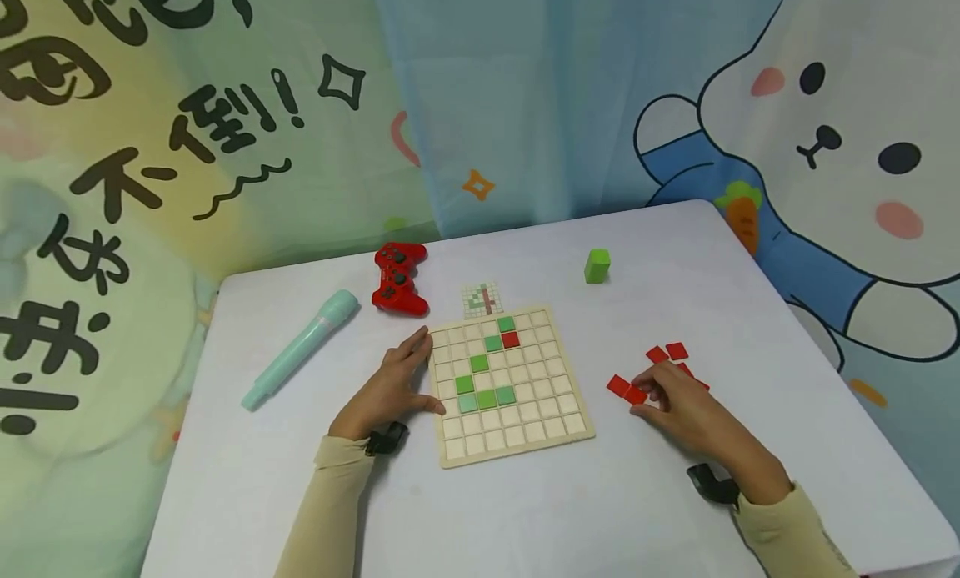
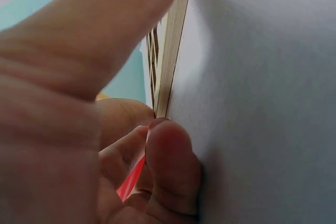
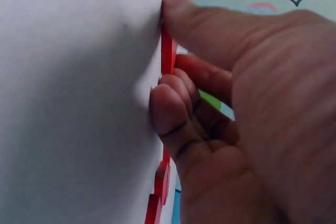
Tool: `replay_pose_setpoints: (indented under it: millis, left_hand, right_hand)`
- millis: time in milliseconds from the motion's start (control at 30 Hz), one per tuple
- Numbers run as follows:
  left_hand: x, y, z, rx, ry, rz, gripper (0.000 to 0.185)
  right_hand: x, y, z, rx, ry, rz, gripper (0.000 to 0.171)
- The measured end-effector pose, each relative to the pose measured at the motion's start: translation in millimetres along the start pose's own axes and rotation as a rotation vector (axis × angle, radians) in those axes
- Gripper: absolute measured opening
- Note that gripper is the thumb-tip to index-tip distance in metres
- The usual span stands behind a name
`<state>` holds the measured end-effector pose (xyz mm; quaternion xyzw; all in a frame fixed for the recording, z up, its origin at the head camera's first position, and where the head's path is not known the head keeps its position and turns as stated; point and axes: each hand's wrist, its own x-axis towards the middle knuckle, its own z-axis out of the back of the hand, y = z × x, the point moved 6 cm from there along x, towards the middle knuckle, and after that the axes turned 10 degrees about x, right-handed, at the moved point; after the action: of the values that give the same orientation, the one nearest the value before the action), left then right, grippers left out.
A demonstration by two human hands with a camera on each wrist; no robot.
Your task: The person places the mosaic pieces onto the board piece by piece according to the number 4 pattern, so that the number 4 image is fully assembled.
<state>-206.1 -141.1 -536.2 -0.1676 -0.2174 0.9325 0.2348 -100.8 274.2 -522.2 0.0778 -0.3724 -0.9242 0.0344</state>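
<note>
A pale wooden grid board (image 1: 517, 435) lies in the middle of the table, with several green tiles (image 1: 479, 364) and one red tile (image 1: 511, 339) in its squares. Along the board's left edge rests my left hand (image 1: 390, 392), thumb and fingers spread apart and touching the rim. To the right of the board, my right hand (image 1: 690, 411) pinches a red square tile (image 1: 637, 394) between thumb and fingers, low over the table. Another red tile (image 1: 618, 385) lies right beside it. In the right wrist view, the thumb and fingertips meet a red tile (image 3: 167, 53) at its edges.
Several loose red tiles (image 1: 677, 350) lie around the right hand. Above the board sits a small pattern card (image 1: 474, 301). A red game controller (image 1: 400, 278) and a mint-green microphone-shaped object (image 1: 300, 350) lie to the left; a green block (image 1: 597, 266) stands at the back right.
</note>
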Motion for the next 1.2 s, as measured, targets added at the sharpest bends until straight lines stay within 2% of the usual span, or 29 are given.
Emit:
replay_pose_setpoints:
  millis: [100, 233, 400, 567, 667, 767, 933, 1067, 1200]
  left_hand:
    - [0.0, -0.6, 1.5, 0.003, 0.0, -0.013, 0.122]
    - [1.1, -1.1, 3.6, 0.001, -0.004, -0.007, 0.121]
    - [4.8, -1.9, 0.7, -0.001, 0.007, -0.009, 0.121]
    - [5.3, -3.3, 1.3, 0.01, 0.014, -0.01, 0.121]
    - [5.5, -2.2, 3.9, 0.021, 0.017, -0.006, 0.121]
    - [5.3, 1.0, 6.1, 0.019, 0.013, 0.011, 0.121]
    - [3.9, 5.5, 5.5, 0.005, 0.008, 0.022, 0.121]
    - [3.7, 5.7, 2.2, 0.003, 0.012, 0.012, 0.121]
    - [2.7, 5.1, 1.8, -0.006, -0.009, 0.011, 0.12]
  right_hand:
    - [-1.4, -1.4, -1.5, 0.002, -0.007, -0.015, 0.042]
    - [-2.2, -1.1, -0.5, -0.016, -0.02, 0.011, 0.038]
    - [-3.5, 4.3, 4.6, -0.038, -0.048, 0.083, 0.034]
    - [6.0, 20.5, 6.6, -0.056, -0.051, 0.192, 0.034]
    - [20.3, 39.6, 5.7, -0.079, -0.03, 0.252, 0.033]
    - [44.0, 64.6, 0.8, -0.082, 0.014, 0.295, 0.033]
    - [89.2, 100.4, -20.7, -0.037, 0.13, 0.327, 0.03]
    - [113.0, 115.8, -45.0, -0.023, 0.222, 0.324, 0.027]
    - [124.1, 123.1, -63.8, -0.032, 0.271, 0.335, 0.027]
